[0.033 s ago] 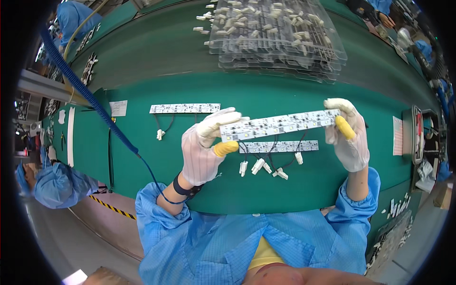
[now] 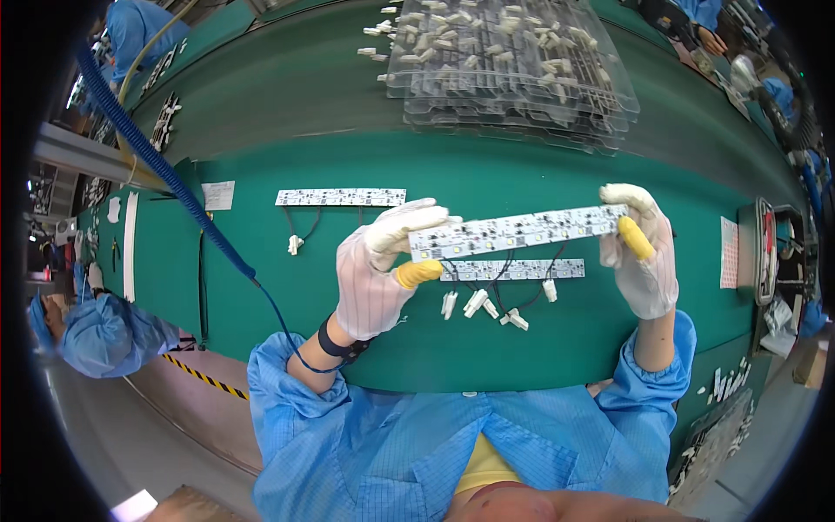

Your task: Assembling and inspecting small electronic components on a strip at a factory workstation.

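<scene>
Holding a long white circuit board strip (image 2: 517,233) by its two ends, your gloved left hand (image 2: 383,283) and right hand (image 2: 642,257) are both closed on it, yellow-covered thumbs in front and fingers behind. It is raised above the green surface (image 2: 470,357), between the near and far edges, slanting so its right end sits higher in view. It looks light and stiff, probably easy to pinch, though the gloves might slide a little; the small parts dotting its face seem fragile, so the ends and long edges look the safest holds. Below it in view, a second strip (image 2: 570,268) lies on the surface, with dark wires (image 2: 497,285) and white connectors (image 2: 476,303) toward the near edge; which strip each wire joins is unclear. A third strip (image 2: 339,197) lies toward the far left corner. Past the far edge stand stacked clear trays (image 2: 513,117); a blue coiled cord (image 2: 165,178) leads toward your left wrist.
</scene>
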### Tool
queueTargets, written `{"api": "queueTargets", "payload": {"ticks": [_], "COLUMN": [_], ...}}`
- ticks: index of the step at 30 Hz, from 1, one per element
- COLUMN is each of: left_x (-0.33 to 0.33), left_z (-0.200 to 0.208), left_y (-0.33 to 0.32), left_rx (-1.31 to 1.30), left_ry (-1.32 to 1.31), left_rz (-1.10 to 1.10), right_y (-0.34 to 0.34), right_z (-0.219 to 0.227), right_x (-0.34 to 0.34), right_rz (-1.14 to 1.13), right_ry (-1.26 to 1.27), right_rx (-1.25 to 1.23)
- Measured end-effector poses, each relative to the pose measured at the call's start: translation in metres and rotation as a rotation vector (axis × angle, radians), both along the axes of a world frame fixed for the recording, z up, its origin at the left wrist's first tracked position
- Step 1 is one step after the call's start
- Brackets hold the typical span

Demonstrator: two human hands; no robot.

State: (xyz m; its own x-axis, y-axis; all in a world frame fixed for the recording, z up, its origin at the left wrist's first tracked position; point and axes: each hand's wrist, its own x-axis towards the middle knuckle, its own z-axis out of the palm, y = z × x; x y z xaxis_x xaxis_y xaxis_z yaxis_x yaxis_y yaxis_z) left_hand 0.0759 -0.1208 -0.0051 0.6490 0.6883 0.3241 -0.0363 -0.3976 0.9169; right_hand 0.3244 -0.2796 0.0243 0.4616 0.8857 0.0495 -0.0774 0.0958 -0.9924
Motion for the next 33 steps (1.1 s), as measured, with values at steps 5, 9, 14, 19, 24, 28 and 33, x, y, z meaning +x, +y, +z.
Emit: {"api": "queueTargets", "payload": {"ticks": [5, 9, 14, 19, 24, 28, 33], "left_x": [-0.003, -0.003, 0.003, 0.002, -0.002, 0.001, 0.001], "left_z": [-0.004, 0.001, -0.005, -0.005, -0.005, -0.006, -0.008], "left_y": [0.002, -0.004, 0.008, 0.009, -0.003, 0.002, 0.002], "left_rx": [0.082, -0.090, 0.137, 0.202, 0.000, 0.005, -0.089], "left_ry": [-0.028, -0.072, -0.117, -0.127, -0.129, -0.091, -0.187], "left_rz": [-0.055, -0.105, -0.117, -0.107, -0.001, -0.009, -0.088], "right_y": [-0.005, -0.009, -0.009, -0.011, -0.014, -0.018, -0.017], "right_z": [-0.002, -0.003, 0.006, 0.007, 0.011, 0.011, 0.008], "right_x": [0.001, 0.004, 0.004, 0.001, 0.002, 0.006, 0.002], "right_rz": [-0.022, -0.027, -0.012, -0.062, 0.013, 0.014, -0.028], "right_ry": [-0.051, -0.027, 0.046, 0.017, 0.023, -0.004, -0.143], "right_rx": [0.055, -0.012, 0.013, 0.000, -0.010, -0.076, 0.025]}}
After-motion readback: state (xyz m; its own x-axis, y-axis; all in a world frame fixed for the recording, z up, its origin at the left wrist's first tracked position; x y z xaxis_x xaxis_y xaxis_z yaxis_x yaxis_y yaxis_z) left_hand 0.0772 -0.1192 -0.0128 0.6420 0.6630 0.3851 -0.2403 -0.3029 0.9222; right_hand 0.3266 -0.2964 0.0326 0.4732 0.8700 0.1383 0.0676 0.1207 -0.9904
